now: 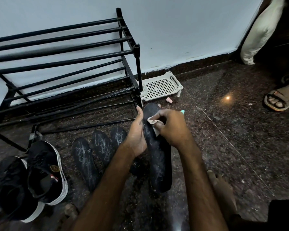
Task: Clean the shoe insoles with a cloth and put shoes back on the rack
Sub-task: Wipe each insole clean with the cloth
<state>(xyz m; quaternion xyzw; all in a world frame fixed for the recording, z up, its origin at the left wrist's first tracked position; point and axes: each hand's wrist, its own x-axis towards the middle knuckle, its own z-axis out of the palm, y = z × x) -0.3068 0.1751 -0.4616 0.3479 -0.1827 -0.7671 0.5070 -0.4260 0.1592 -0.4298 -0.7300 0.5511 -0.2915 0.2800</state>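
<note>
Insole (158, 164) under the cloth (152, 121): the dark insole was held just off the floor between both hands. Its long axis ran straight away from the person, with the toe end up near the corner post of the black rack (65, 52) and the heel end back toward the lap. The left hand (137, 135) gripped its left edge, fingers curled behind it. The right hand (172, 129), the nearer to the dusty upper face, was closed around the bunched pale cloth and pressed it onto the toe half. The lower half looked streaked with white, so the next wipe would likely run heelward along that axis. Three more insoles (85, 160) lay side by side on the floor just left of the hands. A pair of black shoes (45, 170) sat farther left, below the rack.
</note>
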